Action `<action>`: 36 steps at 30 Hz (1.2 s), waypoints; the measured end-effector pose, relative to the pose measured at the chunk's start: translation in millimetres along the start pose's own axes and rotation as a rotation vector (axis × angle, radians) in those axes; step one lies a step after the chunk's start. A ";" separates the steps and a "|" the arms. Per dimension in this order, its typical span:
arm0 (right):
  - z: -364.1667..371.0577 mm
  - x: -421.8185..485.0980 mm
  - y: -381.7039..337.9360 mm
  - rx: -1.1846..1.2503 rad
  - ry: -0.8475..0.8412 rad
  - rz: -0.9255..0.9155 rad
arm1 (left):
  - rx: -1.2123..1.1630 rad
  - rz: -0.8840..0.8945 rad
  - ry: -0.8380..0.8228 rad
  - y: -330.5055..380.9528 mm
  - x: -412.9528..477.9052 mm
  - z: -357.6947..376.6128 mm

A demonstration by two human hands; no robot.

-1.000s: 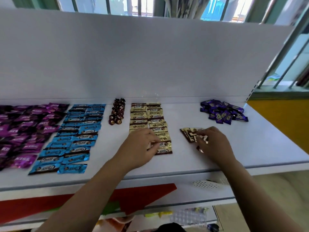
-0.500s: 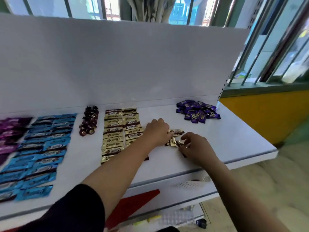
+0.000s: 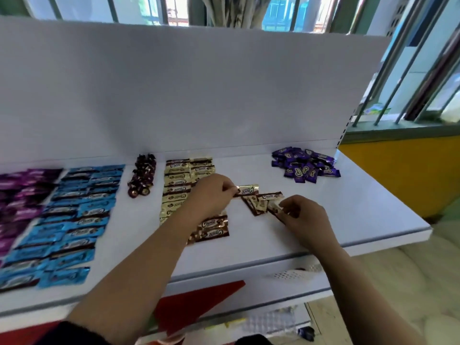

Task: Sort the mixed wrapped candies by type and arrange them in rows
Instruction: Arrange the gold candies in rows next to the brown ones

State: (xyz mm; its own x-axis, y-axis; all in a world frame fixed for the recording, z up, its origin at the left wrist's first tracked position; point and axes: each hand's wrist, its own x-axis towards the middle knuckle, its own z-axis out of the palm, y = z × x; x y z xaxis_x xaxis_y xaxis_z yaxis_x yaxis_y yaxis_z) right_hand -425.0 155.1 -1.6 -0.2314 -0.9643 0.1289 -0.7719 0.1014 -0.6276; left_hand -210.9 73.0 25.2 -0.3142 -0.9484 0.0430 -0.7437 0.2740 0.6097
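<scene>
While my left hand pinches a gold candy by its end, my right hand pinches a second wrapper at the loose pile between them.

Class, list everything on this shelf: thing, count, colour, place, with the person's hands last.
magenta foil-wrapped candies: many, magenta, rows far left
blue foil-wrapped candies: many, blue, two columns beside them
dark twist-wrapped candies: small cluster, dark brown, left of centre
gold-and-brown wrapped candies: many, gold, two columns, centre
loose gold-and-brown pile: few, between hands
violet wrapped candies: one heap, violet, back right
white shelf: one, white, beneath all
left hand: pinches one gold candy
right hand: pinches one pale candy at pile's edge
</scene>
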 end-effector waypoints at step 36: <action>60.4 -17.7 -46.9 0.161 -0.247 -0.485 | 0.114 0.116 0.237 -100.9 -137.9 -17.7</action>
State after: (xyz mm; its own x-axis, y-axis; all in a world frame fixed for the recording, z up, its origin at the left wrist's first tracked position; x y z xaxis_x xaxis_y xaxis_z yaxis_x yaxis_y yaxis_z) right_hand -349.0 152.7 -20.9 0.2879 -0.9216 0.2603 -0.6506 -0.3876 -0.6530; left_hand -82.1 173.4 -28.2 -0.2643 -0.9169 0.2991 -0.7764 0.3863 0.4980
